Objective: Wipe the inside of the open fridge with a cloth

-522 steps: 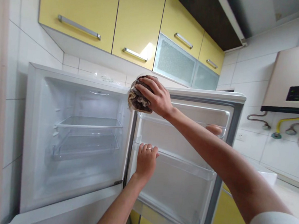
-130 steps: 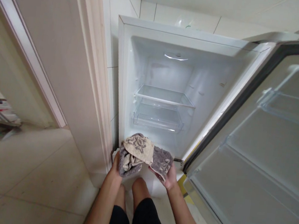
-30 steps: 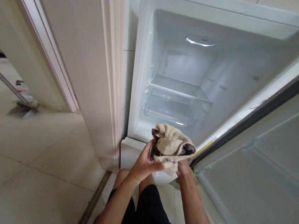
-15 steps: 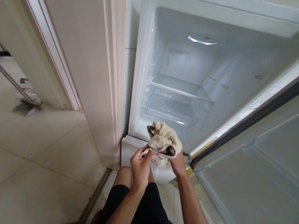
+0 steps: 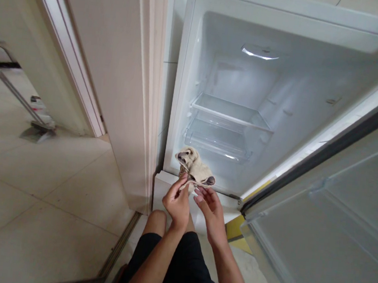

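A crumpled beige cloth (image 5: 198, 167) with dark brown patches is held up in front of the open fridge (image 5: 180, 91). My left hand (image 5: 177, 203) pinches its lower edge between thumb and fingers. Just to the right, my right hand (image 5: 212, 211) has its thumb and fingers apart, the fingertips at the cloth's lower edge; whether they touch it is hard to see. Behind the cloth, inside the fridge, are a glass shelf (image 5: 229, 109) and a clear drawer (image 5: 216, 140) below it.
The fridge door (image 5: 322, 227) stands wide on the right. A wooden door frame (image 5: 138, 109) rises close on the left. Beyond it a long-handled dustpan (image 5: 38, 131) rests on the tiled floor (image 5: 36, 179). My bent knees are below my hands.
The cloth has shifted left and hangs more gathered. My right hand has come out from under its right side and moved left, towards my left hand, which keeps its pinch.
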A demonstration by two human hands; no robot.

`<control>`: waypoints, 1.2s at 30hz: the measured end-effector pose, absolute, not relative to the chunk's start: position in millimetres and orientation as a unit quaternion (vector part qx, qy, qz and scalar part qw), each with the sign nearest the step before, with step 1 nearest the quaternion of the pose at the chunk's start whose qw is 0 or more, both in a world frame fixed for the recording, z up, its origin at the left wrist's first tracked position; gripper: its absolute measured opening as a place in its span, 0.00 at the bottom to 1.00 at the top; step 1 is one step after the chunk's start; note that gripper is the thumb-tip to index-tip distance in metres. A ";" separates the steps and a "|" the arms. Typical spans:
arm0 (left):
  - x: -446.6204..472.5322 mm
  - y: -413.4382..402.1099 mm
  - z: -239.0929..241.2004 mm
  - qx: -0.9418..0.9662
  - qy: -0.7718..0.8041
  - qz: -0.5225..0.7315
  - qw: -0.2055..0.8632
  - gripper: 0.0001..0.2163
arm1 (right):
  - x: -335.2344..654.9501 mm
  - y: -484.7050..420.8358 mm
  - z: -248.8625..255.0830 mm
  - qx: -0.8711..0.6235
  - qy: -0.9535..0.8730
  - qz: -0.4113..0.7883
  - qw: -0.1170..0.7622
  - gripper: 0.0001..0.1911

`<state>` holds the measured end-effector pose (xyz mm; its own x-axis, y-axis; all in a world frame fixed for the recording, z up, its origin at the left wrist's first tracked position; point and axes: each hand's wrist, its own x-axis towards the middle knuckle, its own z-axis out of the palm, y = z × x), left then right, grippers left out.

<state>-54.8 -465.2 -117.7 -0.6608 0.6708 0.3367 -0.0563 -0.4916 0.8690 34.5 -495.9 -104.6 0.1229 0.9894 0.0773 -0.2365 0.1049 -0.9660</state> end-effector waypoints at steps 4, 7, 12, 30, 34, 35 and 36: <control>-44.5 -476.2 -132.0 0.562 0.356 0.736 0.123 0.15 | 23.5 -500.4 -82.1 -0.372 -0.378 0.576 0.622 0.27; -38.4 -479.7 -139.1 0.653 0.337 0.677 0.047 0.25 | 26.8 -491.0 -74.3 -0.397 -0.306 0.577 0.645 0.27; -34.5 -477.1 -137.6 0.697 0.287 0.657 -0.029 0.37 | 36.1 -472.4 -64.5 -0.417 -0.268 0.535 0.684 0.26; -81.2 -467.1 -111.7 0.665 0.322 0.662 0.127 0.12 | 131.6 -384.6 5.4 -0.418 -0.316 -0.003 0.852 0.28; -87.3 -427.8 -87.7 0.674 0.359 0.637 0.107 0.12 | 145.4 -345.7 29.2 -0.408 -0.417 -0.232 0.778 0.23; -87.0 -415.8 -82.3 0.676 0.372 0.629 0.097 0.11 | 146.6 -335.8 32.7 -0.398 -0.458 -0.242 0.757 0.22; -86.1 -403.0 -77.6 0.674 0.385 0.625 0.085 0.11 | 146.9 -326.2 35.5 -0.388 -0.517 -0.229 0.728 0.21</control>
